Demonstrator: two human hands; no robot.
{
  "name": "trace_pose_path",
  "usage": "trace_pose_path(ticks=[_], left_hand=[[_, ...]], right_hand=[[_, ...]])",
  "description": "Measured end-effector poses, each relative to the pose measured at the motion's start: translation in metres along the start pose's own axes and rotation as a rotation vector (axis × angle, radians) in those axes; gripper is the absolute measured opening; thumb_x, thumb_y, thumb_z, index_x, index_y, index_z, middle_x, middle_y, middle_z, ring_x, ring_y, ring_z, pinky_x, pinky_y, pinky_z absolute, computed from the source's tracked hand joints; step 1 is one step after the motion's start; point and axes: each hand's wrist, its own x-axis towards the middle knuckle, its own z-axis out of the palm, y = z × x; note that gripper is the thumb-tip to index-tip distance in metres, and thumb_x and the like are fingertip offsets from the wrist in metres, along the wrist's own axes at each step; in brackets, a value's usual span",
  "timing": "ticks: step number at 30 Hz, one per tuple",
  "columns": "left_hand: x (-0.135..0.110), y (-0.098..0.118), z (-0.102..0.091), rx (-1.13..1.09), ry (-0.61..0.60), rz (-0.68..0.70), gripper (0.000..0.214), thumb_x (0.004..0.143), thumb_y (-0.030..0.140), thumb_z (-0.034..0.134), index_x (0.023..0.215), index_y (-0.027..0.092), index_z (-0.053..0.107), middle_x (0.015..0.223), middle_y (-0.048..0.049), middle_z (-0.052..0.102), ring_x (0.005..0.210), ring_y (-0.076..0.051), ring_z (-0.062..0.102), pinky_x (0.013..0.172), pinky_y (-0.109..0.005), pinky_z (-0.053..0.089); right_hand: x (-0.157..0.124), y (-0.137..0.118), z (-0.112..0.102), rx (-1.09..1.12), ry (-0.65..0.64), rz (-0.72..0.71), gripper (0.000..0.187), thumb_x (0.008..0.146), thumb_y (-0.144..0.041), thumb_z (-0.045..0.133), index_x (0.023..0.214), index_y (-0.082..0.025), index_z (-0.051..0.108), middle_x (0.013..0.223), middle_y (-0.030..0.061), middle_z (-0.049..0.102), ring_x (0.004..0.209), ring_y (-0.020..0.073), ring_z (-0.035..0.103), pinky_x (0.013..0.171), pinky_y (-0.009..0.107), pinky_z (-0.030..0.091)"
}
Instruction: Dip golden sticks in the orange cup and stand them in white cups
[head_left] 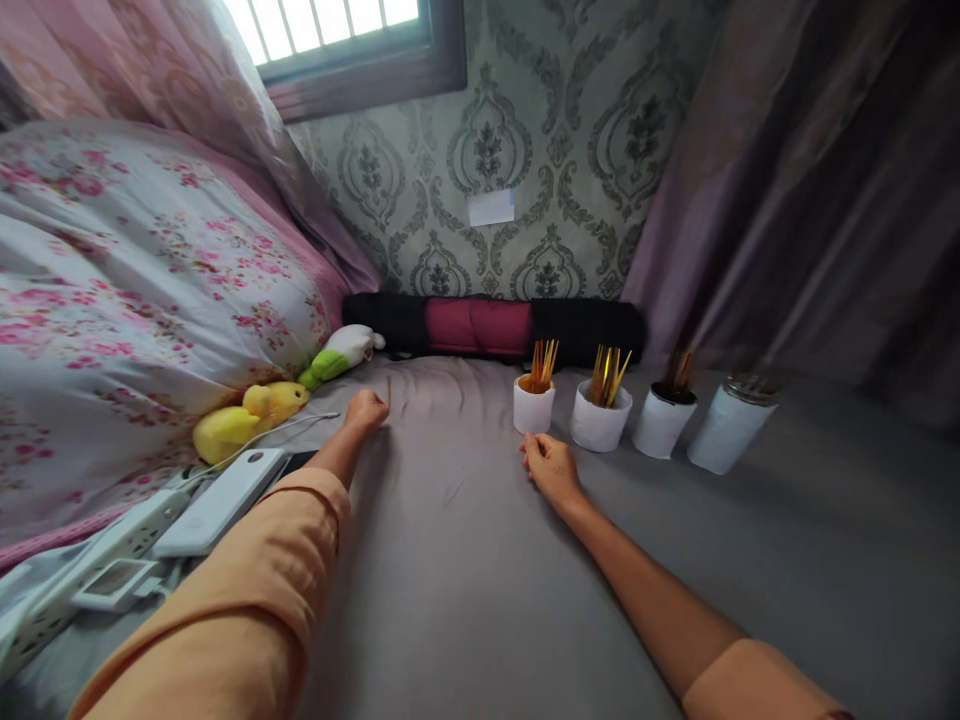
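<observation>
My left hand [366,410] is closed, with a short, thin golden-brown stick [388,390] standing up at its fingertips, left of the row of containers. My right hand [551,468] is pinched just in front of the first white-wrapped cup [534,412]; anything between its fingers is too small to make out. Thin golden sticks [541,366] poke out of that cup. To its right are a wider white-wrapped cup [601,420] with shiny golden sticks [609,375], a third wrapped cup [664,425] with brownish sticks, and a taller wrapped jar [729,430] whose contents are blurred.
A black and maroon roll [480,328] lies against the wall behind the grey sheet [465,560]. On the left are plush toys [240,420], a white power bank [221,505], a power strip [97,570] and cables, beside a floral-covered bulk [150,270]. Curtains hang on both sides.
</observation>
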Motion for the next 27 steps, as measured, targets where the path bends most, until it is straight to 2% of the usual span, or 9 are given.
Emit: trace_pose_path(ticks=[5, 10, 16, 27], left_hand=[[0.006, -0.006, 0.001, 0.071, -0.014, 0.000, 0.006, 0.060, 0.019, 0.059, 0.062, 0.013, 0.059, 0.068, -0.0111, 0.062, 0.078, -0.023, 0.058, 0.063, -0.026, 0.040], [0.010, -0.009, 0.007, 0.107, -0.009, -0.017, 0.012, 0.062, 0.023, 0.058, 0.067, 0.012, 0.060, 0.075, -0.0131, 0.062, 0.081, -0.025, 0.058, 0.065, -0.028, 0.040], [0.014, -0.012, 0.012, 0.126, -0.013, -0.012, 0.016, 0.065, 0.024, 0.057, 0.074, 0.011, 0.060, 0.081, -0.0167, 0.062, 0.083, -0.027, 0.057, 0.064, -0.030, 0.041], [0.020, -0.013, 0.022, 0.147, -0.050, -0.010, 0.019, 0.064, 0.029, 0.057, 0.073, 0.013, 0.061, 0.086, -0.0166, 0.063, 0.087, -0.028, 0.057, 0.067, -0.030, 0.041]], right_hand=[[0.000, -0.001, 0.000, 0.005, 0.000, 0.023, 0.041, 0.079, -0.048, 0.035, 0.067, -0.015, 0.058, 0.048, 0.0003, 0.053, 0.038, 0.0096, 0.046, 0.038, 0.020, 0.032], [0.000, 0.000, 0.001, 0.015, -0.014, 0.043, 0.041, 0.079, -0.047, 0.034, 0.068, -0.015, 0.058, 0.049, -0.0003, 0.052, 0.037, 0.0092, 0.045, 0.037, 0.020, 0.032], [0.000, 0.002, 0.001, -0.015, -0.006, -0.001, 0.041, 0.081, -0.046, 0.033, 0.068, -0.016, 0.058, 0.050, 0.0005, 0.053, 0.040, 0.0094, 0.047, 0.039, 0.019, 0.032], [0.001, 0.006, 0.002, -0.030, -0.006, -0.007, 0.042, 0.082, -0.045, 0.032, 0.068, -0.015, 0.058, 0.050, 0.0004, 0.054, 0.040, 0.0084, 0.046, 0.040, 0.019, 0.030]])
